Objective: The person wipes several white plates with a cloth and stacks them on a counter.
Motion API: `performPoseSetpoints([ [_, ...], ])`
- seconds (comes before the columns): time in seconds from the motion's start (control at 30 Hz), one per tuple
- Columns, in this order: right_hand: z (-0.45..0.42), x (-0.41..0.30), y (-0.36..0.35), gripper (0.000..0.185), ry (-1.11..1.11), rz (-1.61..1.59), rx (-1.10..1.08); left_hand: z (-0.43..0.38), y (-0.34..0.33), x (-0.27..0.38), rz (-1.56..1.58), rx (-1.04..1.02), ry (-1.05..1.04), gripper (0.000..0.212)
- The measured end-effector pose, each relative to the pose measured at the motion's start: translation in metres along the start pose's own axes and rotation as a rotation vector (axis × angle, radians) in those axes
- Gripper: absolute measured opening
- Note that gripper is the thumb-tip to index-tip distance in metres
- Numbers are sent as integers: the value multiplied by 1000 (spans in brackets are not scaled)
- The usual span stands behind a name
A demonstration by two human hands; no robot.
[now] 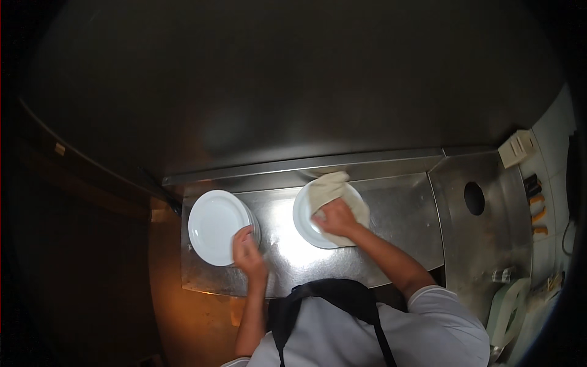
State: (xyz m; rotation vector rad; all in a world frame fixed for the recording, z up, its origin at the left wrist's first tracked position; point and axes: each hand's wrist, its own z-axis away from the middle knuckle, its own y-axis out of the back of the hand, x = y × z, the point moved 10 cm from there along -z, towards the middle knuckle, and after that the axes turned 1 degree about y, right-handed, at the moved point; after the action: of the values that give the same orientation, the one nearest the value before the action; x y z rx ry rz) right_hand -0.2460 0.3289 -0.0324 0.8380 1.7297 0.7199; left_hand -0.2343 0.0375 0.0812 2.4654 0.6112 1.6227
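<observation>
A stack of white plates (215,225) stands at the left end of the stainless steel counter (394,220). My left hand (247,253) is at the right side of this stack, near the rim. Its fingers are bent and blurred, so I cannot tell whether they grip a plate. To the right, another white plate (301,220) lies on the counter; whether more plates are under it is unclear. My right hand (337,218) holds a beige cloth (328,188) against that plate. The cloth covers much of the plate's top and right side.
A dark metal panel (293,91) rises behind the counter's raised back edge (312,164). On the right, a steel surface has a round dark hole (474,198). Beyond it are a pale block with slots (517,148), orange handles (538,214) and a clear glass (503,275).
</observation>
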Motion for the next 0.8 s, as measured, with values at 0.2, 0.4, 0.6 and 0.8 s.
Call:
performPoseSetpoints([
  [0.2,60,-68,-31,37,172,-106,-245,-8,-142,-34,-423,-322,-147,33],
  [0.4,119,21,58,38,28,133,42,-7,-189,-55,-630,-480,55,37],
  [0.6,113,73,52,27,-373,-54,315,-6,-180,-81,-399,-449,306,34],
  [0.8,119,109,67,32,-513,-599,641,14,-167,-86,314,-389,534,31],
])
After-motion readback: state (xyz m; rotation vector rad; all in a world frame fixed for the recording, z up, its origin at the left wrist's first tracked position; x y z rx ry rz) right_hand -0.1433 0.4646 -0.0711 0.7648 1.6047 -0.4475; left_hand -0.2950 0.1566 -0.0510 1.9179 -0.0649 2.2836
